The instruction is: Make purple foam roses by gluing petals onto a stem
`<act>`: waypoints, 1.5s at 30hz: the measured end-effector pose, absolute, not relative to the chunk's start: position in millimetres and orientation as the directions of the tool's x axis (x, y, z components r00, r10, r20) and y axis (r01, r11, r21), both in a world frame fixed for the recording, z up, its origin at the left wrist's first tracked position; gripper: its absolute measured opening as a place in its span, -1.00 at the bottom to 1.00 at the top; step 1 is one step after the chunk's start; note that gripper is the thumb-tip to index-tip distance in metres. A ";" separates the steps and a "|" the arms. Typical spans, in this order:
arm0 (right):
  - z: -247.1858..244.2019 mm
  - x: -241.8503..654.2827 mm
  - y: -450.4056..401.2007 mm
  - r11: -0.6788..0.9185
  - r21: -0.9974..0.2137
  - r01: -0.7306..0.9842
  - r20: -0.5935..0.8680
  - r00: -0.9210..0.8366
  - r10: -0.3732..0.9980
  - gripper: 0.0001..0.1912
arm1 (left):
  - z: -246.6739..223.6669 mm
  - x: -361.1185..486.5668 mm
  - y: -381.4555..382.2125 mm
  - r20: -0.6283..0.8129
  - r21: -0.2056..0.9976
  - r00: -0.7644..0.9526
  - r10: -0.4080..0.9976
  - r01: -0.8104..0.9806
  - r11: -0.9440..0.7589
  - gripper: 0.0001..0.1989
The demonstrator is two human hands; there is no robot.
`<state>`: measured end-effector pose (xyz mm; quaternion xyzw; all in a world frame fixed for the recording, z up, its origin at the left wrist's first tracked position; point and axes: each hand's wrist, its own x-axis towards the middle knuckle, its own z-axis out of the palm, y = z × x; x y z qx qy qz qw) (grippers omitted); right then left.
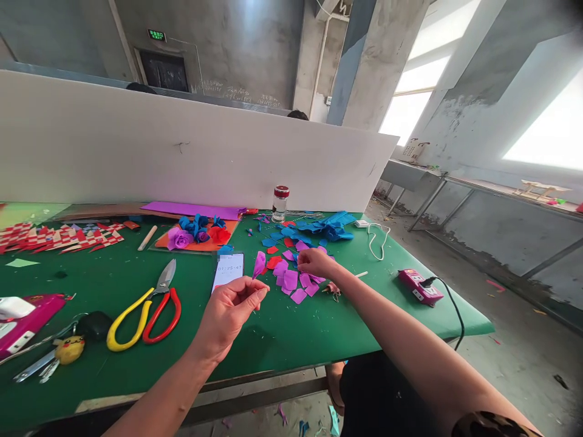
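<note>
Patterned sleeve (492, 423) nearest | our left hand (232, 308) pinched a purple petal (259, 264), probably upright for visibility | our right hand (317, 263) curled over loose petals (290, 280), probably spread for reach; grip unclear

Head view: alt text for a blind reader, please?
A person's left hand holds a purple paper petal while the right hand is at loose purple petals on a green tabletop. Yellow-and-red-handled scissors lie on the left; a red-lidded jar stands behind.
</note>
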<state>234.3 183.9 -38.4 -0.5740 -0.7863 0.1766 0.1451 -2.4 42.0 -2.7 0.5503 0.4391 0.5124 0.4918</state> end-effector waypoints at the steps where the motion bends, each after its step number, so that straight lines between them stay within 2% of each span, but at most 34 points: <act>1: -38.3 235.0 184.4 0.277 -0.446 0.851 0.032 -0.295 0.955 -0.91 | -2.9 -2.6 42.3 0.130 0.991 0.090 0.987 -0.023 -0.128 -0.83; 11: -49.2 210.6 174.2 0.337 -0.485 0.807 0.005 -0.383 0.924 -0.87 | -5.6 -6.5 44.2 0.094 0.995 0.098 0.991 -0.031 -0.091 -0.81; 16: -48.4 220.3 177.8 0.291 -0.579 0.762 0.045 -0.327 0.944 -0.90 | -7.9 -7.9 47.4 0.061 0.997 0.114 0.992 -0.063 -0.054 -0.80; 20: -50.0 232.3 175.9 0.245 -0.653 0.716 0.041 -0.290 0.956 -0.80 | -8.0 -8.8 47.7 0.035 0.997 0.133 0.991 -0.079 -0.025 -0.79; 23: -53.0 235.1 172.2 0.206 -0.710 0.674 0.012 -0.281 0.960 -0.93 | -6.9 -7.8 46.8 0.026 0.997 0.146 0.989 -0.073 -0.015 -0.79; 25: -53.2 234.9 171.1 0.182 -0.738 0.650 0.015 -0.253 0.967 -0.92 | -6.1 -6.7 46.3 0.023 0.998 0.151 0.988 -0.067 -0.013 -0.79; 33: -25.9 227.2 159.5 0.199 -0.815 0.544 0.152 -0.131 0.980 -0.85 | -6.4 -6.2 47.0 0.017 0.998 0.136 0.991 -0.067 -0.008 -0.77; 36: -18.2 213.4 136.2 0.156 -0.909 0.386 0.105 -0.150 0.983 -0.72 | -8.5 -6.0 47.7 0.016 0.999 0.059 0.998 -0.043 -0.014 -0.74; 38: -18.1 201.0 116.4 0.023 -0.998 0.064 0.012 -0.176 0.984 -0.66 | -10.0 -4.2 47.6 0.026 0.999 0.012 1.000 -0.033 -0.025 -0.67; 41: -23.5 183.1 88.2 -0.114 -0.964 -0.238 -0.064 -0.209 0.976 -0.62 | -11.6 1.3 46.0 0.010 0.999 0.011 1.000 -0.034 -0.010 -0.52; 43: -29.2 174.3 74.0 -0.155 -0.928 -0.339 -0.094 -0.189 0.977 -0.61 | -12.6 5.7 44.1 -0.032 0.999 0.051 0.998 -0.036 0.034 -0.47; 45: -35.8 169.4 63.7 -0.154 -0.908 -0.390 -0.106 -0.141 0.984 -0.62 | -13.7 9.4 42.1 -0.068 0.997 0.101 0.993 -0.035 0.072 -0.53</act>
